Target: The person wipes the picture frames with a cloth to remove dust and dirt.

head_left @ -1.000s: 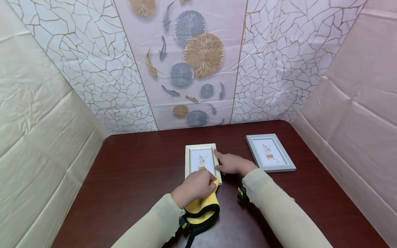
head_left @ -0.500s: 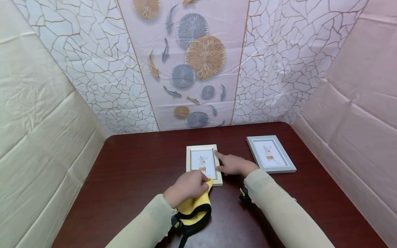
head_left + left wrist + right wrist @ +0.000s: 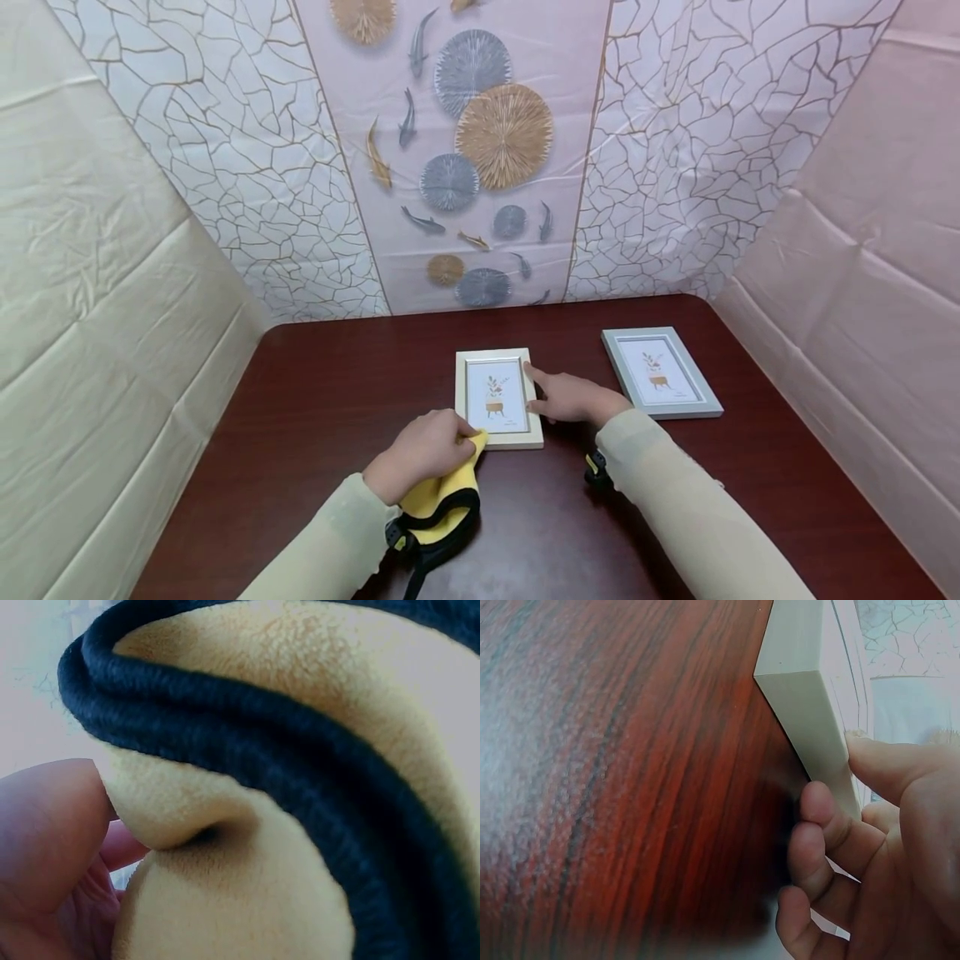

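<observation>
Your right hand steadies the cream picture frame while your left pinches a fleecy yellow cloth at its near left corner.

The cream picture frame (image 3: 461, 387) lies face up on the dark red-brown worktop (image 3: 337, 400), showing a print of a potted plant. On its right rim your right hand (image 3: 570, 396) rests with thumb and forefinger spread apart and touching it; the other fingers bend loosely beside its side edge, not wrapped round it. At its near left corner, the fingers of your left hand (image 3: 420, 450) are closed in a pinch on the black-edged yellow cloth (image 3: 450, 485), which hangs in a fold nearer you than the frame. Right of the cream frame and a little apart lies a grey-blue picture frame (image 3: 626, 367), also face up. Behind it rises a patterned backdrop (image 3: 487, 242).
</observation>
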Demonstrator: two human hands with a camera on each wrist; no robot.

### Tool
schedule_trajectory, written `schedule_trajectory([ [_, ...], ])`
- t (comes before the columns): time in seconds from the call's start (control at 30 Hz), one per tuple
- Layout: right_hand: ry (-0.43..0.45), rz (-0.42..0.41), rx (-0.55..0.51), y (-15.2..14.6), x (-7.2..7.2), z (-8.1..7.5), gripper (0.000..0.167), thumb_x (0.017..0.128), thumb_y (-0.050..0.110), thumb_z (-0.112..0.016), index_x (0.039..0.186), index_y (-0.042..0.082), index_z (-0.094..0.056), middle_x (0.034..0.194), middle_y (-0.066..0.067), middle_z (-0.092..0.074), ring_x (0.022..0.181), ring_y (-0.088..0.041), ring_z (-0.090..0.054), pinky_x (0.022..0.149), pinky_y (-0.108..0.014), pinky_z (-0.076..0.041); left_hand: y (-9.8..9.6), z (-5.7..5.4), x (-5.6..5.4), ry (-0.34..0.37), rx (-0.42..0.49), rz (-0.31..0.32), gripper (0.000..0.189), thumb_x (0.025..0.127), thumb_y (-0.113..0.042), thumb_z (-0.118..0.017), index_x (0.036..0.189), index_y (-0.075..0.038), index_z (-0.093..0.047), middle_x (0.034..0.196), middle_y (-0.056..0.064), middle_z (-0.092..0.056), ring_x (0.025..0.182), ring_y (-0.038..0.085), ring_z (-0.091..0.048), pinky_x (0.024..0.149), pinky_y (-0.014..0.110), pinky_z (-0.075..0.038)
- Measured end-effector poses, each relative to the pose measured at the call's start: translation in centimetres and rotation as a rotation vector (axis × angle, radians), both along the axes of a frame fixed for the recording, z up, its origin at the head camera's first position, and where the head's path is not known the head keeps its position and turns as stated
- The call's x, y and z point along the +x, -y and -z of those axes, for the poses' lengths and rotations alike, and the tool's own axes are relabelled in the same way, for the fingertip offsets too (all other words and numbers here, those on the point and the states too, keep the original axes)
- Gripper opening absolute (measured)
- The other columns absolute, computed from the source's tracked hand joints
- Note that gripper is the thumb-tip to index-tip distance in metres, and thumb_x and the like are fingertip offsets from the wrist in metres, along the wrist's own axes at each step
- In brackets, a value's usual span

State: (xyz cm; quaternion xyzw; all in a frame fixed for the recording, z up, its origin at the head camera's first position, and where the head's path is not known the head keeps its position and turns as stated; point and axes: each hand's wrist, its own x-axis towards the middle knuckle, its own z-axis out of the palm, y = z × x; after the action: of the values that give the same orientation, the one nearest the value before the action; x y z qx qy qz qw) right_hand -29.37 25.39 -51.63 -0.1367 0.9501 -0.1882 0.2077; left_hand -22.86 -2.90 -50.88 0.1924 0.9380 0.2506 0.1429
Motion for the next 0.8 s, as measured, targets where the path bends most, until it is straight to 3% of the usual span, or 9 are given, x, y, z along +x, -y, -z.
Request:
schedule_trajectory([
  [0.27, -0.002, -0.016, -0.011, -0.1, 0.0, -0.2, 0.086, 0.113, 0.039, -0.063, 0.179, 0.016, -0.013, 0.079, -0.005, -0.073, 0.072, -0.020, -0.069, 0.087, -0.042, -0.052, 1.5, -0.1, -0.2, 0.023, -0.006, -0.028, 0.036, 0.099, -0.022, -0.067, 0.130, -0.016, -0.084, 0.076, -0.006, -0.068, 0.051, 0.015, -0.056, 0.053, 0.029, -0.046],
  [0.37, -0.029, -0.026, 0.002, -0.1, -0.1, -0.2, 0.085, 0.112, 0.042, -0.064, 0.178, 0.017, -0.017, 0.118, -0.016, -0.078, 0.106, -0.028, -0.075, 0.101, -0.049, -0.053, 1.9, -0.1, -0.3, 0.039, -0.006, -0.035, 0.036, 0.098, -0.021, -0.068, 0.130, -0.017, -0.084, 0.076, -0.005, -0.067, 0.051, 0.015, -0.057, 0.052, 0.029, -0.046],
  [0.5, -0.080, -0.050, 0.035, 0.0, -0.3, -0.3, 0.086, 0.109, 0.046, -0.066, 0.177, 0.016, -0.024, 0.165, -0.019, -0.052, 0.147, -0.035, -0.054, 0.116, -0.057, -0.046, 2.4, 0.1, -0.5, 0.041, -0.015, -0.049, 0.036, 0.098, -0.021, -0.068, 0.130, -0.018, -0.084, 0.079, -0.007, -0.067, 0.052, 0.015, -0.058, 0.053, 0.029, -0.046],
  [0.7, -0.148, -0.069, 0.093, 0.2, -0.6, -0.8, 0.084, 0.106, 0.046, -0.071, 0.175, 0.015, -0.034, 0.170, -0.021, -0.039, 0.142, -0.037, -0.057, 0.108, -0.057, -0.051, 3.0, 0.2, -0.8, 0.015, -0.008, -0.047, 0.035, 0.101, -0.021, -0.067, 0.131, -0.018, -0.084, 0.074, -0.005, -0.066, 0.049, 0.015, -0.055, 0.052, 0.029, -0.045],
  [0.8, -0.164, -0.075, 0.100, 0.2, -0.6, -1.2, 0.083, 0.105, 0.044, -0.073, 0.173, 0.013, -0.036, 0.175, -0.018, -0.033, 0.148, -0.037, -0.052, 0.110, -0.058, -0.050, 3.1, 0.1, -1.2, 0.004, 0.004, -0.051, 0.035, 0.101, -0.021, -0.066, 0.132, -0.017, -0.083, 0.075, -0.006, -0.066, 0.049, 0.014, -0.054, 0.052, 0.029, -0.045],
])
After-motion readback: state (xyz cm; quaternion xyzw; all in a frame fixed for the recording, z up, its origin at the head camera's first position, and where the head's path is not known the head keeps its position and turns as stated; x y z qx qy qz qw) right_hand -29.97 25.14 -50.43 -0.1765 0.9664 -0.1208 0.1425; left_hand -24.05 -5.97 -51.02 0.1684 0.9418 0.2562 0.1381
